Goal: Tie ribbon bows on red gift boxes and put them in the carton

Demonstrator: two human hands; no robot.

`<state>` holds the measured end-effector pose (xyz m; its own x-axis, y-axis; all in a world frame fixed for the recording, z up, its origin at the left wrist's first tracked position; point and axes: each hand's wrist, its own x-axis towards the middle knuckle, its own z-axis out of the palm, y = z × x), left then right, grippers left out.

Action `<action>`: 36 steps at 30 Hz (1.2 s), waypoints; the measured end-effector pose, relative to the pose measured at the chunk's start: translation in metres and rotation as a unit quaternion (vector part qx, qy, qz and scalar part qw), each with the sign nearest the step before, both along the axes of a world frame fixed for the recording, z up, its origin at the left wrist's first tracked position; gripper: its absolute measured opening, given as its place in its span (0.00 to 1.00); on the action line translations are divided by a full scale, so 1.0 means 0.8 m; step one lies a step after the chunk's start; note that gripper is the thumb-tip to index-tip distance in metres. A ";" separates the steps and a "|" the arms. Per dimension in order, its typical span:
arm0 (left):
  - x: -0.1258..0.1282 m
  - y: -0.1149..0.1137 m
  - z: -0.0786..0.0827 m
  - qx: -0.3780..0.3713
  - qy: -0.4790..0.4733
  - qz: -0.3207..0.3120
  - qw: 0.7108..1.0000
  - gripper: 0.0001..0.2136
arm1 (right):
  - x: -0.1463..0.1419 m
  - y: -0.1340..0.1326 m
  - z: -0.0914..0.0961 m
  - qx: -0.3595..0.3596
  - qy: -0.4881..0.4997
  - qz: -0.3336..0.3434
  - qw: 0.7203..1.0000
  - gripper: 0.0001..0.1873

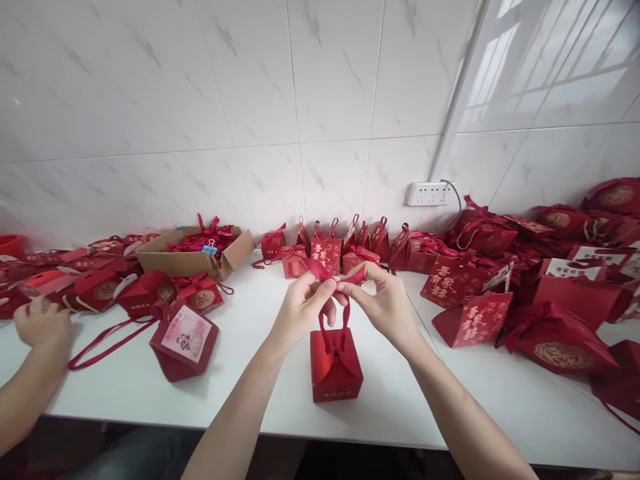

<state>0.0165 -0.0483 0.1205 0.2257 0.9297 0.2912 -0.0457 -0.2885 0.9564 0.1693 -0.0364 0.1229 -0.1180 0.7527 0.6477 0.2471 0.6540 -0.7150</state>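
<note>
A small red gift box (336, 370) stands upright on the white table in front of me, its curved top flaps folded inward. From its top, a dark red ribbon (346, 319) rises in two strands to my hands. My left hand (306, 300) pinches the ribbon between thumb and fingers. Close beside it, my right hand (383, 297) pinches the ribbon too, and the fingertips of both hands nearly meet above the box. How the ribbon crosses between the fingers is partly hidden.
Another person's hand (44, 323) reaches among red boxes at the left. A red box with a picture card (185, 340) lies nearby. Behind stands a cardboard box (173, 261) of ribbons. Red boxes (477, 317) pile up at right. A power strip (429, 194) is on the wall.
</note>
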 end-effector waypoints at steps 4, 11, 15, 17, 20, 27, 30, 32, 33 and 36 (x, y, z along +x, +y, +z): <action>-0.001 0.000 -0.002 -0.060 -0.036 0.029 0.997 0.14 | 0.000 -0.004 -0.013 0.156 -0.024 -0.102 0.982 0.08; -0.016 0.002 -0.001 0.013 0.036 -0.003 0.999 0.12 | 0.006 -0.013 -0.039 0.336 -0.147 -0.030 0.930 0.04; -0.027 -0.002 0.002 0.191 0.209 -0.002 0.959 0.07 | 0.012 -0.004 -0.043 0.095 0.000 0.114 0.989 0.19; -0.031 -0.005 0.005 0.310 0.297 0.004 0.903 0.09 | 0.013 0.006 -0.043 -0.092 0.069 0.180 0.977 0.18; -0.034 -0.007 0.008 0.462 0.391 0.023 0.796 0.12 | 0.012 0.017 -0.043 -0.293 0.059 0.303 0.905 0.13; -0.033 -0.004 0.006 0.609 0.377 0.082 0.693 0.10 | 0.004 0.019 -0.048 -0.286 0.083 0.353 0.887 0.11; -0.032 0.000 0.000 0.610 0.344 0.082 0.709 0.09 | 0.001 0.017 -0.049 -0.238 0.075 0.312 0.917 0.11; -0.032 0.002 -0.004 0.592 0.318 0.082 0.736 0.09 | 0.001 0.013 -0.050 -0.182 0.054 0.266 0.945 0.11; -0.033 0.002 -0.006 0.576 0.300 0.085 0.755 0.09 | 0.002 0.011 -0.050 -0.144 0.034 0.223 0.964 0.10; -0.040 -0.001 -0.013 0.496 0.229 0.101 0.832 0.09 | 0.011 0.002 -0.052 -0.013 -0.049 0.054 0.997 0.06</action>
